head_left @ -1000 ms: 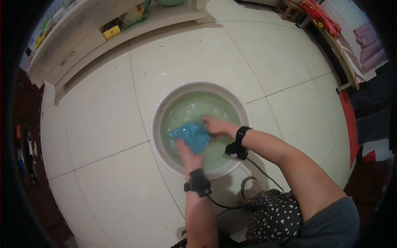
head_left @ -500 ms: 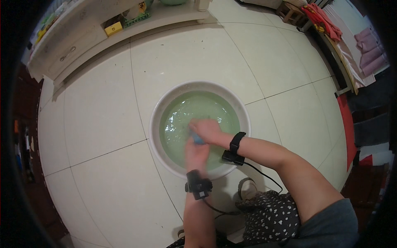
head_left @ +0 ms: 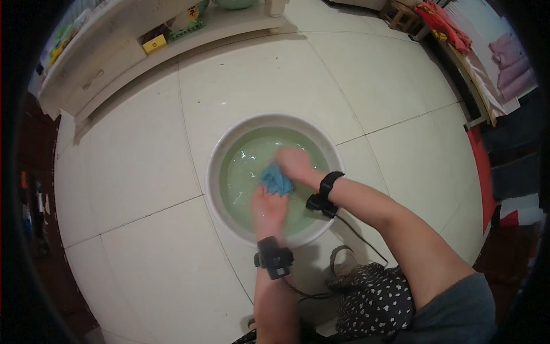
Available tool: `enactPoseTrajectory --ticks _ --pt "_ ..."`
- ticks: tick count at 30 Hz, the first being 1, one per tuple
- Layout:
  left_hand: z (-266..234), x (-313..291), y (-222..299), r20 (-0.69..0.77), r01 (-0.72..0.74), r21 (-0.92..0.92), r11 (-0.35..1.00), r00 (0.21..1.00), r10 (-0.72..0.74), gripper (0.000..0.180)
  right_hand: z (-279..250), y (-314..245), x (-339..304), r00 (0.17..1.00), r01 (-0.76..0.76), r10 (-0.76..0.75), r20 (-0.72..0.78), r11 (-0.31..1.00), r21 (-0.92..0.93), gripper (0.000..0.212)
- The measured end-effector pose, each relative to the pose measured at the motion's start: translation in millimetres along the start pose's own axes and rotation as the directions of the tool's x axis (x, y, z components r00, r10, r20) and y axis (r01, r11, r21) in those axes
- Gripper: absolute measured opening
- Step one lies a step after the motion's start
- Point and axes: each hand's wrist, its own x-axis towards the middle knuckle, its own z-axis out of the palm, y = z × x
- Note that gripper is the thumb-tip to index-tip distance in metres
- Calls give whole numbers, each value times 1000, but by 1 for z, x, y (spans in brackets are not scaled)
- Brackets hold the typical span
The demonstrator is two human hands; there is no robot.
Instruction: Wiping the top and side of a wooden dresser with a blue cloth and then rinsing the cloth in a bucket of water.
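A crumpled blue cloth (head_left: 277,180) is stretched between my two hands over the water in a white basin (head_left: 215,221). My left hand (head_left: 269,207) grips its near edge, back of the hand up. At the cloth's far right side, my right hand (head_left: 294,164) is closed in a fist on its edge, a little blurred. The water in the basin looks pale green and has bright ripples. Whether the cloth's underside touches the water cannot be made out.
The basin stands on a tiled floor (head_left: 143,155). A pale cabinet (head_left: 112,63) with a yellow box (head_left: 154,44) is at the far left. At the far right are a wooden stool (head_left: 404,14) and a bench with red cloth (head_left: 444,26). A cable (head_left: 361,236) hangs from my right wrist device.
My hands have moved slightly apart, the right one up and to the right. More of the blue cloth shows between them, spread out wider.
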Motion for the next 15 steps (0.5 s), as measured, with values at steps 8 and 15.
enactPoseTrajectory --ticks 8,15 --pt "-1 -14 19 -312 -33 54 998 949 48 45 27 4 -22 947 144 -150 284 989 44 29" --pt "10 -17 16 -382 30 45 999 924 -10 45 32 -21 -25 923 -244 -44 382 701 670 25"
